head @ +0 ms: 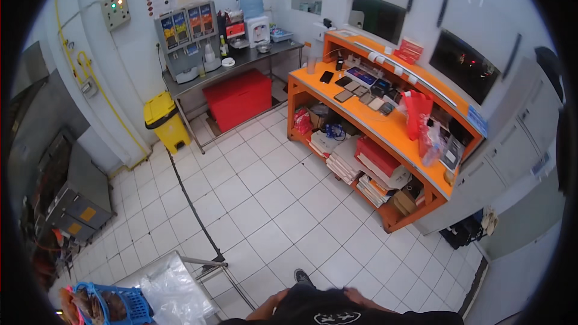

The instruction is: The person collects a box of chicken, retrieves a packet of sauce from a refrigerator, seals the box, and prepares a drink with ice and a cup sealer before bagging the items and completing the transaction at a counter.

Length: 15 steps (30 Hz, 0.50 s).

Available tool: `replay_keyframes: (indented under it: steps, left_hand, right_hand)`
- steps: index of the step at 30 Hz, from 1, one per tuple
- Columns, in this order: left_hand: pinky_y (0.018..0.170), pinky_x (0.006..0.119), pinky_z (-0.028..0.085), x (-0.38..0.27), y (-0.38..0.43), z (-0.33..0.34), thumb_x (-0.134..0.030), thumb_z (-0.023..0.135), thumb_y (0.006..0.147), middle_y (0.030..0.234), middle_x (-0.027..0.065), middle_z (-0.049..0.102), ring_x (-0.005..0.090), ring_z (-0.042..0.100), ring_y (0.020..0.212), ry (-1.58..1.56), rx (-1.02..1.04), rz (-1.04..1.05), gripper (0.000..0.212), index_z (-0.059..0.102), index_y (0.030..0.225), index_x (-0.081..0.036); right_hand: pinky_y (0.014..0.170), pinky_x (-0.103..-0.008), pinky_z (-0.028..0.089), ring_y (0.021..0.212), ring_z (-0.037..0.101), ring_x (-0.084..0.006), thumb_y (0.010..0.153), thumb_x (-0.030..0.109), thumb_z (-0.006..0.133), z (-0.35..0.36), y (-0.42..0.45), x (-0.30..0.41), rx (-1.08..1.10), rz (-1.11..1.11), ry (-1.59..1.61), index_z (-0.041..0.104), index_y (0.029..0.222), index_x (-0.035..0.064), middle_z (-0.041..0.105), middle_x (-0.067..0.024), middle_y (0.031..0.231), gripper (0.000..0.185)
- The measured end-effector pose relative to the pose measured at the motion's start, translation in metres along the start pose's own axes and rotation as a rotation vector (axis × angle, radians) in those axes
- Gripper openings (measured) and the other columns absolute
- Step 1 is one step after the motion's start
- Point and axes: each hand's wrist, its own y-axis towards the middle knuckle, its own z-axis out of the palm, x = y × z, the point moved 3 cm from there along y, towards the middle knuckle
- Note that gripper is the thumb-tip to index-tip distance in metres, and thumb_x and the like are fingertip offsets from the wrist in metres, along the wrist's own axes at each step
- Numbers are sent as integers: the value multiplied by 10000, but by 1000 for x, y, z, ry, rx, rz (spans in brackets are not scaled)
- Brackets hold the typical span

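Both of my hands hang low by my dark clothing at the bottom edge of the head view. My left hand [274,299] is partly seen beside my dark trousers; whether its fingers hold anything cannot be made out. On the other side, my right hand [356,297] is blurred, its fingers partly hidden. One dark shoe [302,275] stands on the white tiled floor [275,198] ahead of me. Neither hand is seen touching a table or counter.
An orange counter [393,131] bears several phones and a red bag [416,110]. Further back are a steel table [284,49], a red chest [239,99] and a yellow pedal bin [162,119]. Plastic bags [174,293] and a blue basket [135,302] lie on a metal table at bottom left.
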Motion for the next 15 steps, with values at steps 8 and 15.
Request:
replay_keyframes:
  steps: [8, 15]
  left_hand:
    - [971, 536, 405, -99, -6, -99, -503, 498, 922, 1325, 180, 532, 322, 526, 1158, -148, -128, -340, 568, 519, 1306, -86]
    - [1099, 506, 272, -340, 36, -289, -517, 468, 942, 1422, 167, 435, 273, 378, 1346, -572, -850, 103, 586, 474, 1363, -109]
  right_hand:
    - [1112, -346, 346, 1292, 482, -269, 1020, 482, 404, -133, 83, 158, 288, 125, 1077, 396, 1446, 12, 482, -106, 1440, 635]
    - [714, -418, 549, 833, 638, -253, 914, 658, 456, -335, 294, 335, 410, 189, 80, 626, 1175, 38, 637, -139, 1099, 694]
